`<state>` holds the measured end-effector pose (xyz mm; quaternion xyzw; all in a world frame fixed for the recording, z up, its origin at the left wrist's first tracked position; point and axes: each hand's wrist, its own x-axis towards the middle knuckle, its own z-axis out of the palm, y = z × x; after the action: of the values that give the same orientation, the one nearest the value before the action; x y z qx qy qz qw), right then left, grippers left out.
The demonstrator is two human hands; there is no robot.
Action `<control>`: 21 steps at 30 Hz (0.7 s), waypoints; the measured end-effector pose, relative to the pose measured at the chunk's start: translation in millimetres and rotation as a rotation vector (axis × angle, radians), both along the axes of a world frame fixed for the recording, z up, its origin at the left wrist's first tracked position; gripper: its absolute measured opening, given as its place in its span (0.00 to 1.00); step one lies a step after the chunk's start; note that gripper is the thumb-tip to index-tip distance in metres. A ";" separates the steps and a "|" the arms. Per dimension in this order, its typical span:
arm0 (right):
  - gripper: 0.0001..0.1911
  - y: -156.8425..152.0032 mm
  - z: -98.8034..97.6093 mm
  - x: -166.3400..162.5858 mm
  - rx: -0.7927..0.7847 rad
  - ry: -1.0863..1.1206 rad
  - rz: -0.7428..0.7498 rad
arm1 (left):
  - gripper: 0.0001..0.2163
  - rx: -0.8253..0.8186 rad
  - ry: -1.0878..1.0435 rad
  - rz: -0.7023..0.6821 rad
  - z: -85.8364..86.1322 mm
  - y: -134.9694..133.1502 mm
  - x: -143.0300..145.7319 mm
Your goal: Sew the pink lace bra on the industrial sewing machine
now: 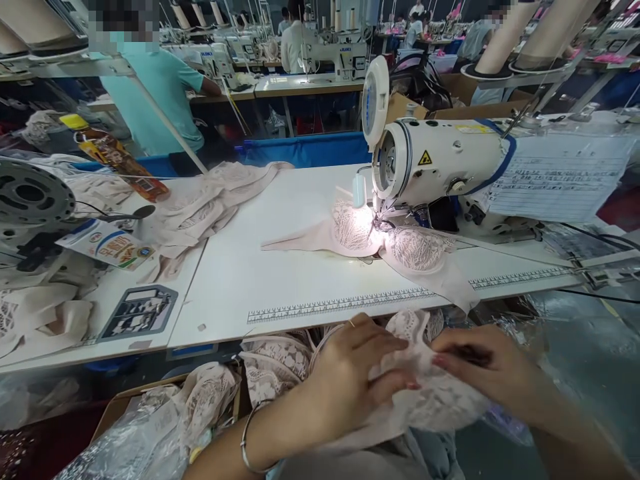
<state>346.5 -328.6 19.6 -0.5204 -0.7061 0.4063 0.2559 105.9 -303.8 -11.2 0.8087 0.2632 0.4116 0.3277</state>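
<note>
Both my hands hold a pale pink lace bra piece [425, 393] in my lap, below the table's front edge. My left hand [350, 380], with a thin bracelet on the wrist, pinches the fabric from the left. My right hand [480, 367] grips it from the right. Another pink lace bra [390, 243] lies on the white table [280, 267] under the needle of a white sewing machine [440, 163], lit by its lamp.
A heap of pink fabric [200, 207] lies at the table's left. Packets [110, 243] and a bottle [117, 160] sit further left. A box of lace pieces in plastic [175, 420] is below. A person in a teal shirt [155, 87] stands behind.
</note>
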 end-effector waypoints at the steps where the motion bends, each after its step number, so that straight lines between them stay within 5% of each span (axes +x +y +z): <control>1: 0.17 -0.9 -8.7 -7.9 -0.003 -0.002 -0.005 | 0.12 0.042 0.053 0.022 -7.1 -3.7 4.6; 7: 0.11 -12.4 -45.6 -34.5 0.201 -0.006 -0.081 | 0.06 0.014 0.036 0.245 -40.4 -4.8 20.3; 11: 0.12 -12.7 -56.1 -32.5 0.392 -0.082 -0.082 | 0.06 -0.231 -0.017 0.262 -40.6 -3.1 13.5; 16: 0.18 -6.7 -67.6 -21.1 0.831 -0.482 -0.231 | 0.01 -0.512 -0.050 0.235 -36.1 -2.7 5.5; 18: 0.19 -5.2 -65.1 -16.2 0.807 -0.481 -0.100 | 0.02 -0.476 -0.065 0.213 -32.8 1.0 2.4; 21: 0.14 -5.2 -50.3 -4.9 0.538 -0.274 0.087 | 0.04 -0.358 -0.122 0.189 -26.9 11.0 -4.8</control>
<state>341.6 -333.9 -30.7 -0.4532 -0.8379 0.1414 0.2692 101.2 -292.8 -38.1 0.6829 0.3862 0.4354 0.4414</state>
